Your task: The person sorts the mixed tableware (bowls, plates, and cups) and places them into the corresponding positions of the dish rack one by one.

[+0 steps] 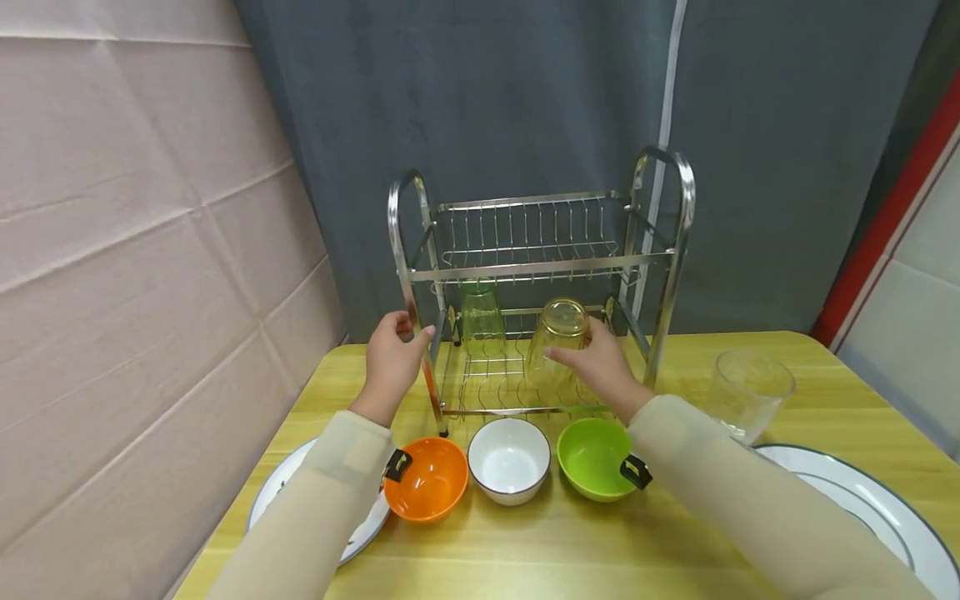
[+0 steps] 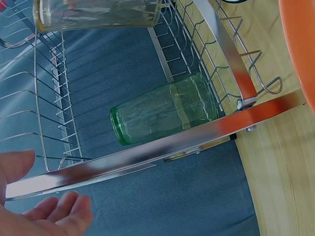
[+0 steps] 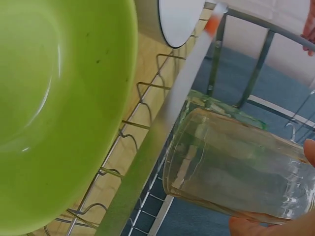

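My right hand (image 1: 600,367) grips an upside-down amber glass (image 1: 558,342) near its base, at the lower tier of the metal dish rack (image 1: 540,272); in the right wrist view the amber glass (image 3: 236,167) lies between thumb and fingers. A green glass (image 1: 482,321) stands upside down on the lower tier, left of the amber one. My left hand (image 1: 393,367) is at the rack's left front post, thumb and fingers on either side of it; in the left wrist view the fingers (image 2: 69,211) are loosely bent beside the post, and contact is unclear.
In front of the rack stand an orange bowl (image 1: 427,481), a white bowl (image 1: 509,460) and a green bowl (image 1: 595,458). A clear glass (image 1: 750,392) and white plates (image 1: 900,517) are at the right. Another plate (image 1: 281,477) lies partly under my left forearm.
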A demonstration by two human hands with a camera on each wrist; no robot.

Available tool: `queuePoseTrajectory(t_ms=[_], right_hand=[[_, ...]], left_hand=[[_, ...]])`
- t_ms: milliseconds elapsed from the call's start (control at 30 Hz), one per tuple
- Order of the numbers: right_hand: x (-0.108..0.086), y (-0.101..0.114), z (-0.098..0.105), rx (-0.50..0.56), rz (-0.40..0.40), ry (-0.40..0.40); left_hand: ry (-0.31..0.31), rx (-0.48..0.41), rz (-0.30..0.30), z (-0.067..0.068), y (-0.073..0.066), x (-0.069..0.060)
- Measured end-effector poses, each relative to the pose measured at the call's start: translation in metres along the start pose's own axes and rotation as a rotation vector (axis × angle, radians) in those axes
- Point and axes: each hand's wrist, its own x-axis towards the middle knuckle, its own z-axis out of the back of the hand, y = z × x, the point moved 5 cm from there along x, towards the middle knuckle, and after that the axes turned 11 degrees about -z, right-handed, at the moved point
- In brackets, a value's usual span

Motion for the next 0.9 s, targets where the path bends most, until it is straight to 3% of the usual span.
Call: queuePoseTrajectory(t_ms=[133, 333, 900], right_hand=[[0.004, 0.0, -0.004, -0.04, -0.007, 0.024], [0.012, 0.001, -0.013, -0.018, -0.017, 0.058], [0.024, 0.001, -0.031, -0.104, -0.08, 0.066]], left_hand=[[0.01, 0.0, -0.004, -0.001, 0.0, 0.002], [0.011, -0.008, 0.005, -0.003, 0.002, 0.003], [-0.011, -0.053, -0.024, -0.004, -0.006, 0.006]])
